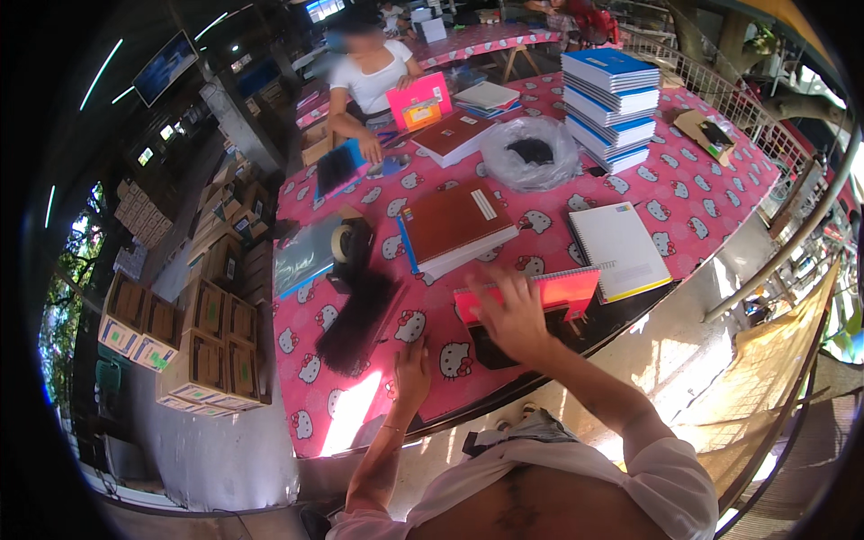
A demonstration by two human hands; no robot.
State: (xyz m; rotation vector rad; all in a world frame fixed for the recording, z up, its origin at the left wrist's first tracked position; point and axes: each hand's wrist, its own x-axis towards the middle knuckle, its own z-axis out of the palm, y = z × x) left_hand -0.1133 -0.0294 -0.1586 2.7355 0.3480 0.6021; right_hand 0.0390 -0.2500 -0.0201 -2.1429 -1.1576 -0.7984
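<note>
A bright red-pink spiral notebook (576, 292) stands on edge on a black board (504, 349) at the table's near edge. My right hand (511, 310) reaches over its left part, fingers spread and slightly blurred; whether they touch the cover is unclear. My left hand (412, 371) rests on the pink tablecloth at the near edge, fingers stretched out, holding nothing visible. Just beyond it lies a bundle of thin black strands (362, 319). Right of the red notebook, a white-covered spiral notebook (621, 250) lies flat.
A tape dispenser (346, 252) sits left, beside clear sheets (306, 256). Brown-covered stacks (457, 225), a plastic-wrapped coil (531, 153) and a tall blue notebook stack (612, 108) fill the middle and back. Opposite, a person (373, 76) handles a pink folder (419, 101). Cartons (211, 355) stand left.
</note>
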